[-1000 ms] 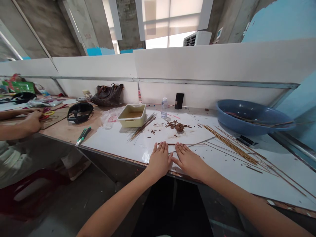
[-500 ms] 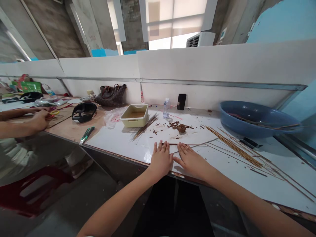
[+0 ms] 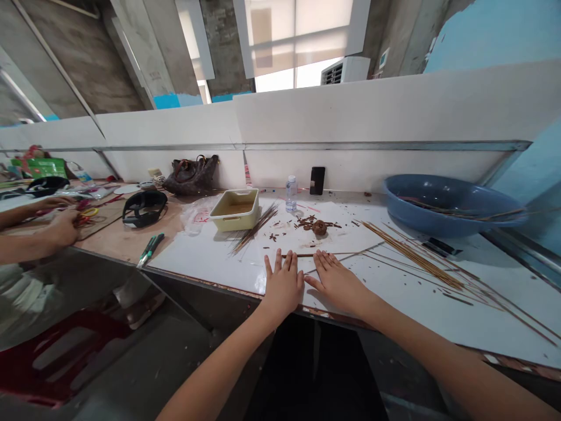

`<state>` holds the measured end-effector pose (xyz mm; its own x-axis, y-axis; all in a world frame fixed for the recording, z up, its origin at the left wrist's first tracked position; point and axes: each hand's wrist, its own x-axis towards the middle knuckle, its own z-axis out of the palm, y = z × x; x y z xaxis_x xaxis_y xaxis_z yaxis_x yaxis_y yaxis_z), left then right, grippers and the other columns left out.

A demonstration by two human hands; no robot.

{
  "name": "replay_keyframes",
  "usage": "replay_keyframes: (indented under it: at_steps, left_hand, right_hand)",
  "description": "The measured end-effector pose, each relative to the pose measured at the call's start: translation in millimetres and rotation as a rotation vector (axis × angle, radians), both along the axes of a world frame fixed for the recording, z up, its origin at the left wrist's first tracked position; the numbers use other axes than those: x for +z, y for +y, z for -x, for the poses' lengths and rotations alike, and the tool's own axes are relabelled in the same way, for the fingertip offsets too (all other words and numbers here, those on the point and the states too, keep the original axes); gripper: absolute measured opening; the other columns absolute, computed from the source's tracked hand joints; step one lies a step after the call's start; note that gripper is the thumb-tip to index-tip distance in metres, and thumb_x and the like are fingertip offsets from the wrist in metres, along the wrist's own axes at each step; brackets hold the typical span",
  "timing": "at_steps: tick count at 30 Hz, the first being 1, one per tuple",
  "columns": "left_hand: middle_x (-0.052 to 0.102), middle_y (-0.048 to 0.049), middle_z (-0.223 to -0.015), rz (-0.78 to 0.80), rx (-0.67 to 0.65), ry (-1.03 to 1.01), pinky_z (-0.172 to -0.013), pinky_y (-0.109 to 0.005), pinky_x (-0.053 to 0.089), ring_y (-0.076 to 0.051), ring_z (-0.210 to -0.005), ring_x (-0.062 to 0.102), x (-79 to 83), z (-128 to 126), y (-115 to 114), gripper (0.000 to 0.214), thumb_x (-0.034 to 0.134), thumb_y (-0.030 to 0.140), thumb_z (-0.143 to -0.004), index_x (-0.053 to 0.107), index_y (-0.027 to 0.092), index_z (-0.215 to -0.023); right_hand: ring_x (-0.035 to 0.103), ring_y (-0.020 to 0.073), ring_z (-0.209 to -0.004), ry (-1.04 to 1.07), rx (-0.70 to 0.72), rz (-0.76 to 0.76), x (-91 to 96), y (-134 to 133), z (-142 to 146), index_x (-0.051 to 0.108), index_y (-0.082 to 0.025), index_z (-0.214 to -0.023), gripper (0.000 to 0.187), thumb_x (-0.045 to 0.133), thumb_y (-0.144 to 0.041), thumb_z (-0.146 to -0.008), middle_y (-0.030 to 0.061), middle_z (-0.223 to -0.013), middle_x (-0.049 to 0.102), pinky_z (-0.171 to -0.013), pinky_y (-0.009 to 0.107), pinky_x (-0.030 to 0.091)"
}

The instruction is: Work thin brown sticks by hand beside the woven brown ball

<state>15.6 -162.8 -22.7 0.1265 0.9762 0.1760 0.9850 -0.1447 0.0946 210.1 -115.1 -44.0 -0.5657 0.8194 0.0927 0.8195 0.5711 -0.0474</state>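
Note:
Both hands lie palm down near the front edge of the white tabletop (image 3: 228,257). Under my left hand (image 3: 281,289), its fingers stretched and spread, runs a thin stick with a brown coated part (image 3: 305,255). My right hand (image 3: 338,282) rests flat on the same stick, fingers straight and close together, thumb pointing at the left hand. The stick's bare thin end reaches out to the right. Just beyond the fingertips sits a lump of brown dough-like paste (image 3: 319,227), with small brown pieces (image 3: 305,222) scattered beside it.
A cream tub of brownish liquid (image 3: 235,219) stands left of a bundle of thin sticks (image 3: 256,227). Behind are a bottle (image 3: 291,194) and phone (image 3: 317,180). Rightward lie tan sticks (image 3: 412,257) and a blue basin (image 3: 451,210). Another person's hands (image 3: 61,225) work far left.
My left fingers have spread wider apart. Both hands stay flat over the stick, with little other movement. The view has shifted slightly.

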Motion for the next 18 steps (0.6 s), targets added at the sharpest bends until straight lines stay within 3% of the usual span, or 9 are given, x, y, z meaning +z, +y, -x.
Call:
replay_keyframes:
  at_steps: [7, 12, 14, 18]
  left_hand:
    - [0.043, -0.0163, -0.178, 0.066, 0.020, -0.016, -0.137, -0.075, 0.011, -0.041, -0.173, 0.020, 18.5, -5, 38, 0.065, 0.030, 0.037, -0.114, 0.043, 0.011, -0.173]
    - [0.043, -0.0146, -0.178, 0.006, -0.003, -0.025, -0.139, -0.071, 0.010, -0.038, -0.173, 0.021, 6.0, -2, 16, 0.065, 0.032, 0.039, -0.115, 0.043, 0.013, -0.173]
    - [0.043, -0.0131, -0.178, -0.019, -0.022, -0.026, -0.139, -0.072, 0.009, -0.038, -0.173, 0.021, -1.3, 0, 7, 0.065, 0.032, 0.041, -0.115, 0.042, 0.015, -0.174]
    - [0.043, -0.0153, -0.178, 0.009, -0.006, -0.012, -0.138, -0.074, 0.008, -0.040, -0.173, 0.019, 3.0, -1, 24, 0.067, 0.032, 0.042, -0.115, 0.042, 0.011, -0.173]
  right_hand:
    - [0.032, 0.0380, -0.168, -0.035, 0.004, 0.033, 19.1, 36, 8, 0.032, -0.002, -0.175, 0.093, 0.017, -0.070, -0.114, 0.0306, -0.176, 0.036, -0.136, 0.060, 0.027]
    - [0.032, 0.0378, -0.168, -0.018, 0.038, -0.014, 6.1, 15, -3, 0.035, -0.005, -0.175, 0.097, 0.020, -0.077, -0.111, 0.0281, -0.178, 0.035, -0.137, 0.058, 0.026]
    - [0.032, 0.0377, -0.169, -0.025, 0.038, -0.005, 0.3, 5, -6, 0.036, -0.002, -0.174, 0.098, 0.023, -0.076, -0.111, 0.0299, -0.177, 0.034, -0.138, 0.056, 0.026]
    - [0.030, 0.0394, -0.169, -0.034, 0.020, 0.010, 6.8, 15, -1, 0.035, 0.006, -0.172, 0.099, 0.023, -0.073, -0.112, 0.0331, -0.177, 0.031, -0.139, 0.056, 0.024]
